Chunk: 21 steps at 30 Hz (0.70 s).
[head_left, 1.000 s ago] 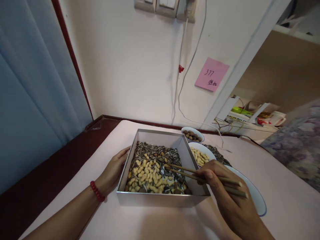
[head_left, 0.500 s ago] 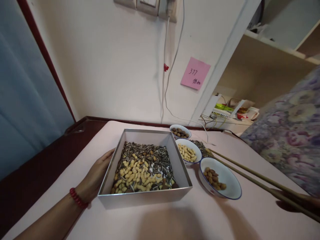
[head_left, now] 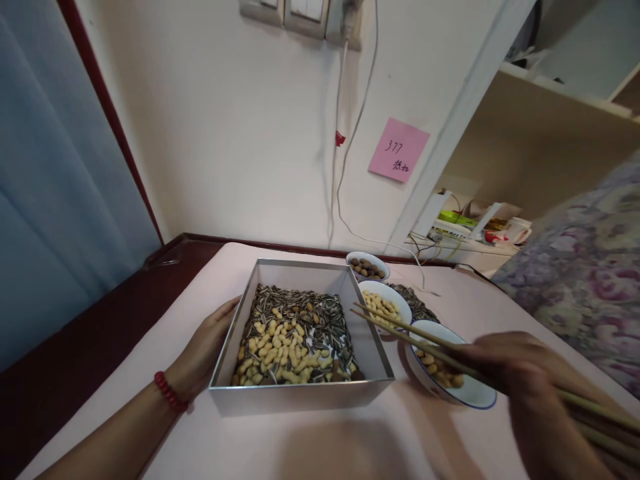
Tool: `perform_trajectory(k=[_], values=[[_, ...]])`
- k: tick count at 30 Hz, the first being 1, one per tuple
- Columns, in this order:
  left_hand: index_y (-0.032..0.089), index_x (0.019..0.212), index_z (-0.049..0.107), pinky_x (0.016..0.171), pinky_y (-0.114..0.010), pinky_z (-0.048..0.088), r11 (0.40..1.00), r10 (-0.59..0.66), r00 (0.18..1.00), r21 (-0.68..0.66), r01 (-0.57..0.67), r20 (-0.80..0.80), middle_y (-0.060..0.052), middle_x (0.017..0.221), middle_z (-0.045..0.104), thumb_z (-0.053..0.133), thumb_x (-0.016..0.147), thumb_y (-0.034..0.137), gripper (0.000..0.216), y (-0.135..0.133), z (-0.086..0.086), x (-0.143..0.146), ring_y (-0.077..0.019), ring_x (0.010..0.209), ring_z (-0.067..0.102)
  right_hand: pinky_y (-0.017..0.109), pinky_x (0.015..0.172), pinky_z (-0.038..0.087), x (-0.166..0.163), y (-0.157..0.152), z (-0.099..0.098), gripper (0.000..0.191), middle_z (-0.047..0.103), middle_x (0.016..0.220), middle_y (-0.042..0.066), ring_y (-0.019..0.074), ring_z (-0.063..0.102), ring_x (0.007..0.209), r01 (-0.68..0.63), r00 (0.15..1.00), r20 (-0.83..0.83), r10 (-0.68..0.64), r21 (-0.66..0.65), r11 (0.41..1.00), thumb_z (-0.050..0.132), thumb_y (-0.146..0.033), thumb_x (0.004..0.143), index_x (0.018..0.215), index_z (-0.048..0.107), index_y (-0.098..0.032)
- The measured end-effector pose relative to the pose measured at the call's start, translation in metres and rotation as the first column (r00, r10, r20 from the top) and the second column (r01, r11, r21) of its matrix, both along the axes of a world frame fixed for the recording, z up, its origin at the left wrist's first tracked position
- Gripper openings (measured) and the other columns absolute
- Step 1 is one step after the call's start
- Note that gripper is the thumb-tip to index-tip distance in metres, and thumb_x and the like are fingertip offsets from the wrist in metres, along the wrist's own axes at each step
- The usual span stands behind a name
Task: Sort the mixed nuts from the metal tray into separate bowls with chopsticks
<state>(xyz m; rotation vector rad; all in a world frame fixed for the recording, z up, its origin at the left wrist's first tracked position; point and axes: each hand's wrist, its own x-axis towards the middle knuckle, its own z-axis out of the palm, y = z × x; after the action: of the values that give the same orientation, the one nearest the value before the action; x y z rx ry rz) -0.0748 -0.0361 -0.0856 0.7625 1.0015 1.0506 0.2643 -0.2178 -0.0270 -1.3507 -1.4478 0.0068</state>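
Clock centred on the metal box (head_left: 300, 398), 12 pointing away from the wearer. Box sits on the tabletop (head_left: 200, 443); peanuts (head_left: 285, 350) heaped toward 6, sunflower seeds (head_left: 327, 323) mainly toward 12 and 3. Left hand (head_left: 207, 347) at 9, laid along the box's outer side, grip unclenched, not wrapped round it. Right hand (head_left: 535, 400) between 3 and 4, blurred, grip clenched on the chopsticks (head_left: 440, 341). Tips slightly apart, nothing seen between them, overlapping the box's 3 o'clock side; height above the rim: can't tell.

Risks, my read: tips carried too low could knock that rim, since they sit right across it in view. Shafts also cross in front of the peanut bowl (head_left: 396, 292), between 2 and 3, and the nut bowl (head_left: 470, 395) at 3; a dipped wrist could bump either and spill contents. Smooth, roundish brown nuts (head_left: 447, 379) could slip if the tips cross or pinch off-centre. Heavy poking could slide the box toward 3, as only the left hand braces it. Loose cord (head_left: 400, 247) ends near the seed pile (head_left: 415, 303), between 2 and 3; a wide sweep could snag it.
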Motion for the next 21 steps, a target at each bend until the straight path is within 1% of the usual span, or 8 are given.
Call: perform_trajectory(k=[2, 3, 5, 8, 11, 15, 21], values=[[0.02, 0.126, 0.06, 0.061, -0.03, 0.061, 1.0, -0.002, 1.0, 0.0, 0.002, 0.001, -0.006, 0.09, 0.079, 0.074, 0.078, 0.02, 0.051, 0.001, -0.002, 0.0, -0.0266, 0.075, 0.076, 0.029, 0.069, 0.049, -0.037, 0.022, 0.011, 0.019, 0.065, 0.09, 0.004, 0.019, 0.063, 0.084, -0.088, 0.995, 0.029, 0.092, -0.11, 0.99, 0.049, -0.03, 0.098, 0.095, 0.068, -0.026], [0.019, 0.127, 0.06, 0.06, -0.03, 0.062, 1.0, 0.0, 1.0, 0.006, 0.0, -0.006, -0.007, 0.09, 0.079, 0.073, 0.078, 0.017, 0.051, 0.001, -0.002, 0.0, -0.026, 0.072, 0.076, 0.028, 0.068, 0.048, -0.049, 0.032, 0.013, 0.021, 0.064, 0.086, 0.002, 0.0171, 0.062, 0.081, -0.135, 0.99, 0.021, 0.14, -0.142, 0.981, 0.048, -0.031, 0.099, 0.092, 0.067, -0.026], [0.017, 0.126, 0.06, 0.058, -0.03, 0.061, 1.0, 0.013, 1.0, 0.011, -0.013, -0.024, -0.009, 0.089, 0.079, 0.07, 0.078, 0.014, 0.049, 0.0, -0.002, 0.001, -0.0249, 0.068, 0.076, 0.029, 0.068, 0.046, -0.062, 0.051, 0.011, 0.024, 0.063, 0.082, 0.002, 0.0168, 0.061, 0.078, -0.198, 0.98, -0.024, 0.198, -0.218, 0.956, 0.047, -0.035, 0.099, 0.087, 0.065, -0.024], [0.016, 0.126, 0.061, 0.06, -0.03, 0.062, 0.999, 0.037, 0.999, 0.002, -0.037, -0.02, -0.01, 0.089, 0.079, 0.066, 0.081, 0.014, 0.044, -0.001, 0.001, 0.002, -0.024, 0.068, 0.075, 0.031, 0.067, 0.045, -0.062, 0.074, -0.001, 0.032, 0.062, 0.08, 0.003, 0.0177, 0.059, 0.076, -0.223, 0.975, -0.069, 0.212, -0.3, 0.928, 0.048, -0.042, 0.098, 0.078, 0.061, -0.021], [0.015, 0.127, 0.06, 0.065, -0.032, 0.062, 0.999, 0.035, 0.999, -0.011, -0.035, 0.017, -0.01, 0.093, 0.079, 0.062, 0.084, 0.012, 0.043, -0.001, 0.002, 0.004, -0.0239, 0.07, 0.076, 0.032, 0.069, 0.044, -0.06, 0.086, -0.009, 0.034, 0.062, 0.077, 0.003, 0.0183, 0.058, 0.074, -0.225, 0.974, -0.068, 0.215, -0.327, 0.918, 0.047, -0.046, 0.098, 0.079, 0.062, -0.021], [0.015, 0.128, 0.059, 0.066, -0.032, 0.062, 0.999, 0.036, 0.999, -0.013, -0.035, 0.028, -0.011, 0.097, 0.078, 0.06, 0.086, 0.013, 0.042, -0.001, 0.002, 0.004, -0.0229, 0.069, 0.075, 0.033, 0.069, 0.042, -0.063, 0.091, -0.01, 0.036, 0.062, 0.076, 0.003, 0.0187, 0.057, 0.073, -0.223, 0.975, -0.064, 0.214, -0.335, 0.915, 0.046, -0.047, 0.098, 0.079, 0.062, -0.021], [0.016, 0.128, 0.059, 0.064, -0.033, 0.062, 1.0, 0.026, 1.0, -0.009, -0.025, 0.017, -0.008, 0.083, 0.078, 0.06, 0.085, 0.012, 0.043, -0.001, 0.001, 0.004, -0.0231, 0.064, 0.074, 0.034, 0.069, 0.042, -0.064, 0.091, -0.013, 0.036, 0.061, 0.076, 0.003, 0.0183, 0.056, 0.073, -0.224, 0.975, -0.075, 0.211, -0.322, 0.92, 0.047, -0.047, 0.098, 0.081, 0.063, -0.021]])
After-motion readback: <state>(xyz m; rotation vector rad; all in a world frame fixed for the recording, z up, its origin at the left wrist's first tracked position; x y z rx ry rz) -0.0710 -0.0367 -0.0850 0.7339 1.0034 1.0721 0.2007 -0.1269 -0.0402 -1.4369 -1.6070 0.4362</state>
